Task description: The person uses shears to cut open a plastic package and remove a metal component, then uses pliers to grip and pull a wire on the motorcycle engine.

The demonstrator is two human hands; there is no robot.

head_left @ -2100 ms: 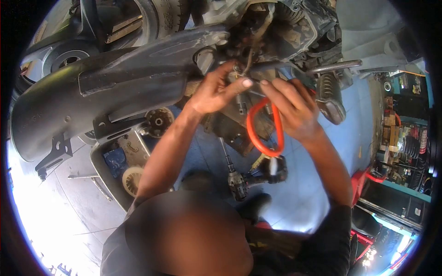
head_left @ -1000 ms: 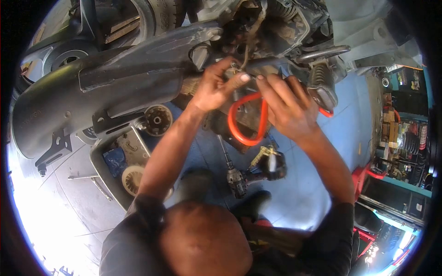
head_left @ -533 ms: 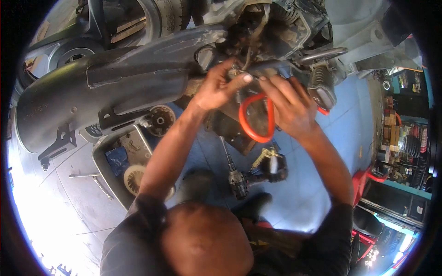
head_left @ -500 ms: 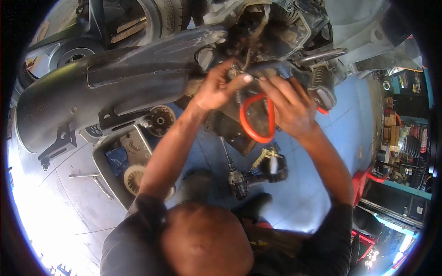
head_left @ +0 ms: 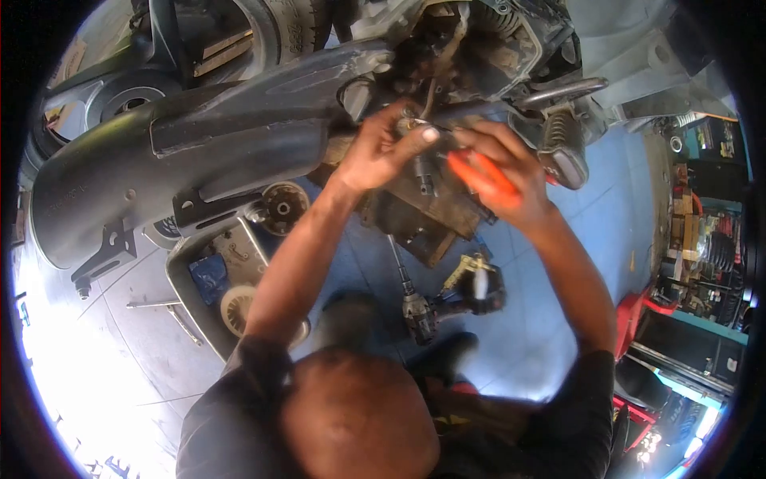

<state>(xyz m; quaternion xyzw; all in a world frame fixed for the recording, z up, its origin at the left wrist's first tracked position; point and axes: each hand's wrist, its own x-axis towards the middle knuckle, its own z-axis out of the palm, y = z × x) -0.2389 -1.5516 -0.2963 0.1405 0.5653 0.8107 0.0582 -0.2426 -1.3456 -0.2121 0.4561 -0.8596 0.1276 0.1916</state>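
two hands are at work under a motorcycle raised off the floor. the left hand (head_left: 381,156) is nearly closed: thumb and forefinger pinch together on one small fitting (head_left: 412,124) on the grimy underside of the engine (head_left: 471,48), with the other fingers curled in behind. the right hand (head_left: 504,180) is closed around one orange hose (head_left: 477,177), which lies across its palm and under its fingers. only a short bright stretch of the hose shows, just right of the left thumb and close below the fitting. the two hands are almost touching at the fingertips.

one long black exhaust muffler (head_left: 175,152) runs from the left edge of the view up to the left wrist. one tyre (head_left: 279,32) shows above it. one ribbed footpeg (head_left: 563,152) hangs just right of the right hand, below one metal lever (head_left: 566,86).

on the blue floor (head_left: 574,263) below the hands lie two power tools: one dark driver (head_left: 416,307) with a long bit pointing up towards the engine, and one black and yellow tool (head_left: 476,283) just beside it. one metal tray (head_left: 187,263) sits left of the left forearm, holding one pale round pulley (head_left: 238,307) and one blue piece (head_left: 209,275). one round toothed part (head_left: 281,209) rests near the tray's upper corner.
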